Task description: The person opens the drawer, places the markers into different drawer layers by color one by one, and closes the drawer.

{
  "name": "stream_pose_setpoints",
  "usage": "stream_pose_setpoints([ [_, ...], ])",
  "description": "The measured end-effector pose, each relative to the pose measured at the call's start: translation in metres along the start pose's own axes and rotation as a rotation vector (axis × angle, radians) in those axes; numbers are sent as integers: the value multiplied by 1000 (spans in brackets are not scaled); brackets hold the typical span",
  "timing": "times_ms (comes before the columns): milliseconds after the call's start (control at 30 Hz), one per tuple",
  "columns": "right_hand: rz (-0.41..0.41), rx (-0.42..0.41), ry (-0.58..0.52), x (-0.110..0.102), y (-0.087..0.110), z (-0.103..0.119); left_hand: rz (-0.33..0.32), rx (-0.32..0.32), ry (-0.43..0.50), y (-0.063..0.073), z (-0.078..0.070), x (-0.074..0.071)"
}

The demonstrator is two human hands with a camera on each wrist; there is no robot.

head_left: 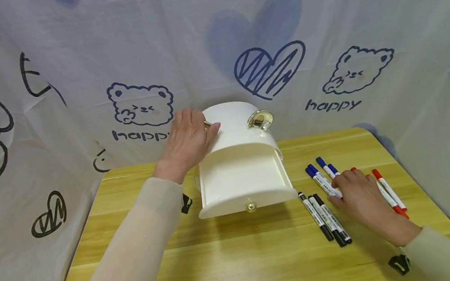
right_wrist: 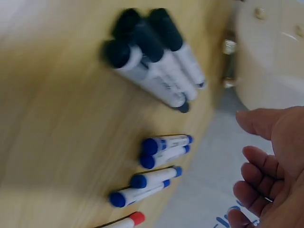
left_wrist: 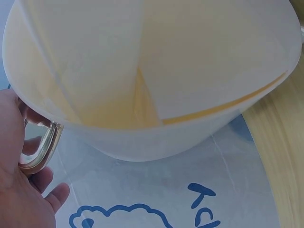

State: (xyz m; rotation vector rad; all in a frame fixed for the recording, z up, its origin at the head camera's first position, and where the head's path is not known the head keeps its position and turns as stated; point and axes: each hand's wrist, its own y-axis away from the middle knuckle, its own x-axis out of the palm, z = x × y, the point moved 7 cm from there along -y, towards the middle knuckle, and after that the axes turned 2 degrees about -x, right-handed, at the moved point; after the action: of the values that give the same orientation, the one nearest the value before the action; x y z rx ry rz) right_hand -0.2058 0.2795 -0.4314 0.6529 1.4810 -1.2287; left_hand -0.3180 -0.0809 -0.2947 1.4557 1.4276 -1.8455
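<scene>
A white storage box (head_left: pixel 229 124) stands near the back of the table, its front drawer (head_left: pixel 244 172) pulled out and showing a bare floor and a round gold knob (head_left: pixel 251 206). My left hand (head_left: pixel 189 139) grips the gold handle (left_wrist: pixel 46 151) on the box's left side, fingers curled through it in the left wrist view. Over the markers at the right hovers my right hand (head_left: pixel 362 197). Its thumb and loosely bent fingers (right_wrist: pixel 259 183) stand apart with nothing between them. Beside it lie blue-capped markers (head_left: pixel 326 185) and red-capped markers (head_left: pixel 393 196), partly hidden by the hand.
Three black-capped markers (head_left: pixel 325 220) lie side by side, right of the drawer front. A second gold handle (head_left: pixel 260 120) stands up on the box's right side. Behind the wooden table (head_left: pixel 237 266) hangs a pale cloth (head_left: pixel 183 40) printed with bears and hearts.
</scene>
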Motion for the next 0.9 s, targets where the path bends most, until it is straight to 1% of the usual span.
stream_pose_setpoints([
  [100, -28, -100, 78, 2, 6, 0, -12, 8, -2, 0, 1, -1],
  [167, -6, -127, 103, 5, 9, -1, -22, 17, -4, -1, 1, -2],
  [233, 34, -134, 122, 9, 11, -2, -28, 23, -5, -2, 0, -3],
  [333, 93, -131, 133, 15, 14, -4, -17, 10, -3, -2, 1, -3],
  [433, 122, -123, 132, 20, 15, -4, -6, -1, -5, -1, 2, -3],
  [600, 177, -81, 138, 30, 18, -4, 23, -8, -14, -2, 2, -2],
  [733, 196, -65, 138, 34, 20, -4, 47, -19, -12, -1, 1, 0],
  [900, 222, -41, 118, 37, 21, -4, 40, -17, -3, 0, 0, 0],
])
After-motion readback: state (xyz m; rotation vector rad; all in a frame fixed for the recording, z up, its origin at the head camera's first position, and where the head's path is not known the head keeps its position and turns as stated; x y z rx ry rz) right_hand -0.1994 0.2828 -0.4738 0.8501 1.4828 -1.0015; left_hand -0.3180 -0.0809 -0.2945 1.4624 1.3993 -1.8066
